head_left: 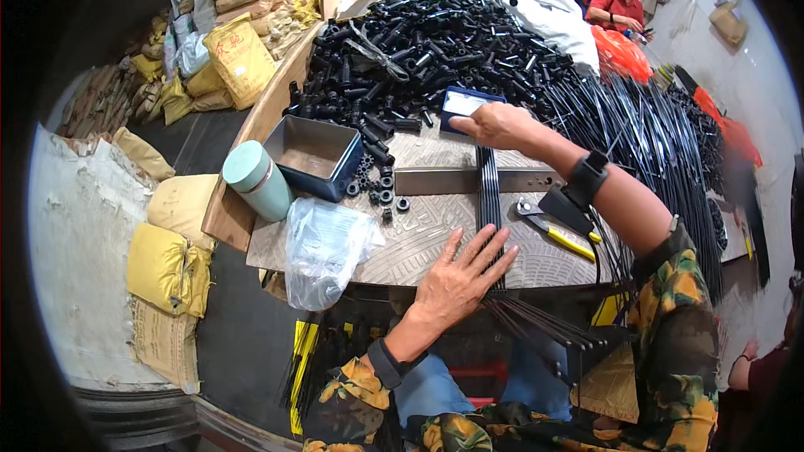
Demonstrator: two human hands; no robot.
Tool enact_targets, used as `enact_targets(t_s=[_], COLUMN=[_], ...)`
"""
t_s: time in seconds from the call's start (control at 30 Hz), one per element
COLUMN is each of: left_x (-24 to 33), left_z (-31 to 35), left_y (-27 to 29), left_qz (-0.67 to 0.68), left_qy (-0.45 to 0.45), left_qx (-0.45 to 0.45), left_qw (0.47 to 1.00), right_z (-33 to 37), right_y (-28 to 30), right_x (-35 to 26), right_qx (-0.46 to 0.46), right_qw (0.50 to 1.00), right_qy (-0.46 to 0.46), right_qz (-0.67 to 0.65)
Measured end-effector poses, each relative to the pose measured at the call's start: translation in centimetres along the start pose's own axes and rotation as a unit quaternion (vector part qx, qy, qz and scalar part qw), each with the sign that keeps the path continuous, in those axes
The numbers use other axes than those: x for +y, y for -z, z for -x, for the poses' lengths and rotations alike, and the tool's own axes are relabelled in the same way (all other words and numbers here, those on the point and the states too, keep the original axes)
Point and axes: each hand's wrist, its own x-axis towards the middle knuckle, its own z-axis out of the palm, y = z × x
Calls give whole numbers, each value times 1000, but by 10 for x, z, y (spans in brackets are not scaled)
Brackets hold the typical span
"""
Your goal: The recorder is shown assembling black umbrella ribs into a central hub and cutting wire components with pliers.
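One mint flask (pixel 257 180) and one uncovered tin (pixel 322 187), left of the metal bar (pixel 435 180). Nearside of it, your left grip (pixel 456 285), fingers spread wide, lies over black rods (pixel 488 211) crossing the bar. Beyond it, your right grip (pixel 507 130) curls at a blue box (pixel 471 104); can't tell if clasped. Pliers (pixel 569 243) nearside, right end.

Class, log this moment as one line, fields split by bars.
left hand: spread over black rods | right hand: at blue-edged object | nearby: yellow-handled pliers, black rings | left: mint bottle, metal tin
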Motion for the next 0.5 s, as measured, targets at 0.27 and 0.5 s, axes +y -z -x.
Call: enact_targets(t_s=[0.27,0.5], left_x=[-5,-3], left_z=[4,-11], left_y=[6,22], left_qz=[-38,129], left_qy=[21,12], left_qx=[-19,-55], left_qw=[999,990], right_z=[-21,-36], right_y=[10,0], right_x=[11,43], right_qx=[149,166], right_qw=[749,979], right_qy=[96,115], right_qz=[-639,33])
